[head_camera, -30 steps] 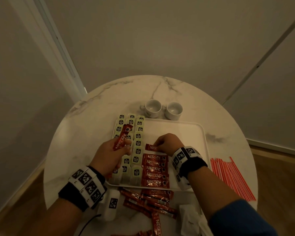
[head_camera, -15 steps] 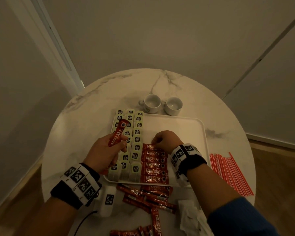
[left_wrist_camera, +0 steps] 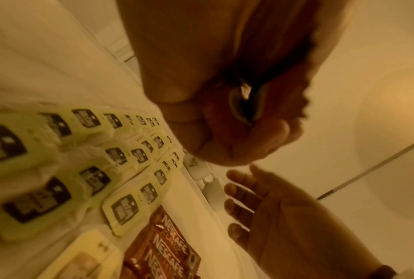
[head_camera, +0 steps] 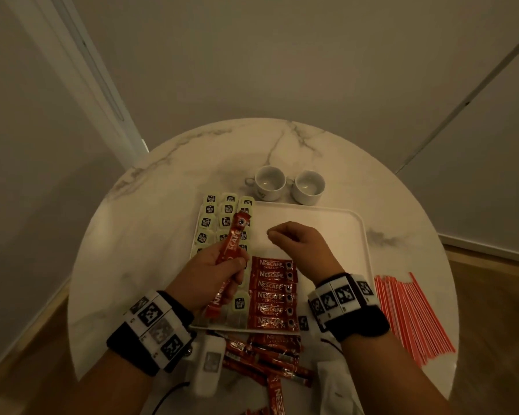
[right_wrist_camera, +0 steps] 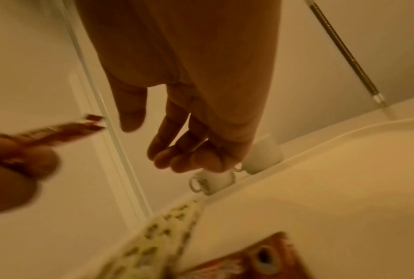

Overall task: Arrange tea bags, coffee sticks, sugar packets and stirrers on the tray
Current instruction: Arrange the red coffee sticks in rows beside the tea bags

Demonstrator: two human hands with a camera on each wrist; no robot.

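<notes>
A white tray [head_camera: 336, 223] lies on the round marble table. Rows of pale green tea bags [head_camera: 210, 209] fill its left side, and a column of several red coffee sticks [head_camera: 273, 295] lies beside them. My left hand [head_camera: 210, 274] grips one red coffee stick [head_camera: 232, 244] upright above the tea bags. My right hand [head_camera: 297, 239] hovers over the bare middle of the tray, fingers relaxed and loosely curled, holding nothing; the left wrist view shows it as an empty right hand [left_wrist_camera: 261, 203]. In the right wrist view its fingers [right_wrist_camera: 177, 147] hang straight.
Two white cups [head_camera: 288, 185] stand just behind the tray. Red stirrers [head_camera: 411, 316] lie fanned on the table at the right. A pile of loose coffee sticks [head_camera: 267, 357] and white packets [head_camera: 333, 381] sits at the table's near edge.
My right hand has let go of the top coffee stick in the column and lifted off toward the tray's middle. My left hand has raised its stick slightly.
</notes>
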